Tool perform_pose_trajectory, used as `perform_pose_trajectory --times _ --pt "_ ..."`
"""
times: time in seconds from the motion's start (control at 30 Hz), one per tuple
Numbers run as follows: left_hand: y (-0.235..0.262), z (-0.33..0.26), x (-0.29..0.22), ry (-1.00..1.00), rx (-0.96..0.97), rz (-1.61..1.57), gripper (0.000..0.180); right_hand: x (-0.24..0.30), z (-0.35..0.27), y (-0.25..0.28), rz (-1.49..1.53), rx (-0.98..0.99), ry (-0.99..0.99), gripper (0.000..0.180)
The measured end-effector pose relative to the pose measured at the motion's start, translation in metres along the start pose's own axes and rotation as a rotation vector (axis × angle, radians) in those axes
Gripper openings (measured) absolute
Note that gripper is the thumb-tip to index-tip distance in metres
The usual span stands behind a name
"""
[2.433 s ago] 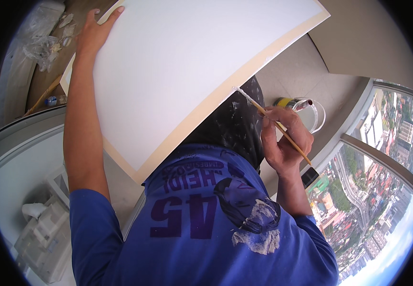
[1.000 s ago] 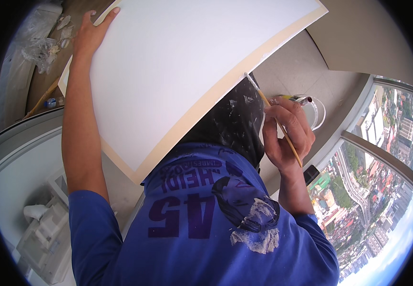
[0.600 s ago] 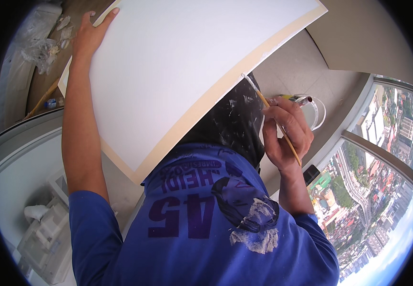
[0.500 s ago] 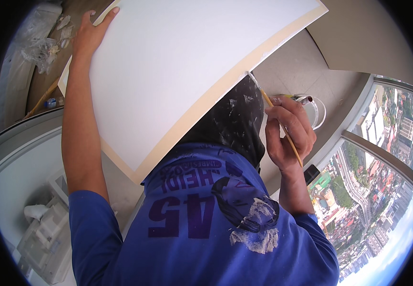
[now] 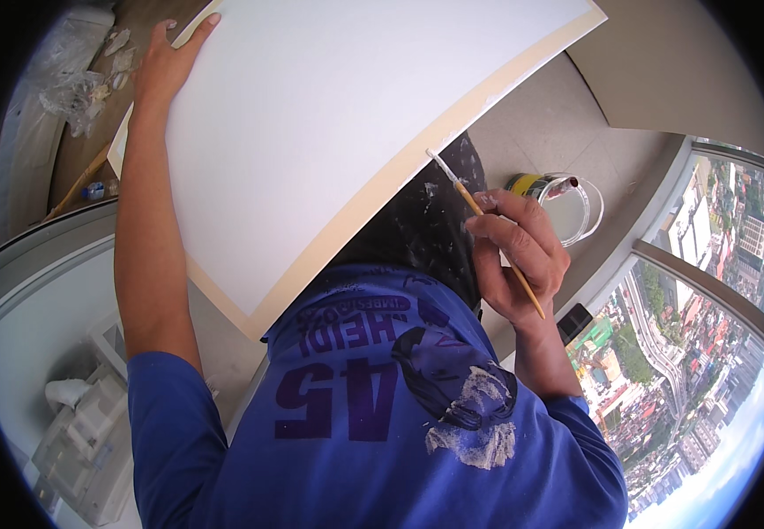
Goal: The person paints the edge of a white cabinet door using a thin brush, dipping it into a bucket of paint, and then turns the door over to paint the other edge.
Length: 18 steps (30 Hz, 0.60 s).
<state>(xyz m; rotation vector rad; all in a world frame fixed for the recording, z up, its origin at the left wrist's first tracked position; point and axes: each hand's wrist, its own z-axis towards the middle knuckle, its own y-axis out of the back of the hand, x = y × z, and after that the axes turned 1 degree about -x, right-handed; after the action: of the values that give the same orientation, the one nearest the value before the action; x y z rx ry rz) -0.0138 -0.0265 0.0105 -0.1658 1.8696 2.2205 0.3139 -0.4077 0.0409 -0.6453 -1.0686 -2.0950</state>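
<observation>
A large white panel (image 5: 311,132) with a tan border slants across in front of me. At its far left edge my left hand (image 5: 166,70) grips it, thumb on the white face; some fingers are hidden. My right hand (image 5: 523,251) pinches a thin paintbrush (image 5: 466,196) with a wooden handle. White paint coats the brush, and its tip is at the panel's near right edge, by the tan border. Beyond that hand stands a paint bucket (image 5: 563,216) with a yellow and black label, a pale wire handle and a dark reddish handle end at its rim.
A window (image 5: 664,353) over a city runs along the right. Clear plastic wrapping (image 5: 73,97) and scraps lie at the far left, near a wooden pole (image 5: 78,185). Pale trays or boxes (image 5: 78,441) show at lower left. A dark phone-like object (image 5: 573,322) is beside my right wrist.
My right hand and the paintbrush have moved left and nearer to me along the panel's edge, uncovering more of the bucket. The left hand and the panel have kept still.
</observation>
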Motion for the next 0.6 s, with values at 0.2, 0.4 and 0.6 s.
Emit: perform_pose_trajectory --times 0.2,0.4,0.6 --pt "0.001 -0.001 -0.002 0.0 -0.007 0.009 0.113 -0.006 0.001 0.005 -0.093 -0.04 -0.004 0.03" --pt "-0.002 0.0 0.0 -0.006 -0.003 0.007 0.112 0.001 0.0 0.001 -0.013 0.025 0.043 0.03" --pt "-0.002 0.0 -0.003 0.007 0.005 0.014 0.112 -0.009 -0.002 0.003 -0.038 -0.018 0.001 0.029"
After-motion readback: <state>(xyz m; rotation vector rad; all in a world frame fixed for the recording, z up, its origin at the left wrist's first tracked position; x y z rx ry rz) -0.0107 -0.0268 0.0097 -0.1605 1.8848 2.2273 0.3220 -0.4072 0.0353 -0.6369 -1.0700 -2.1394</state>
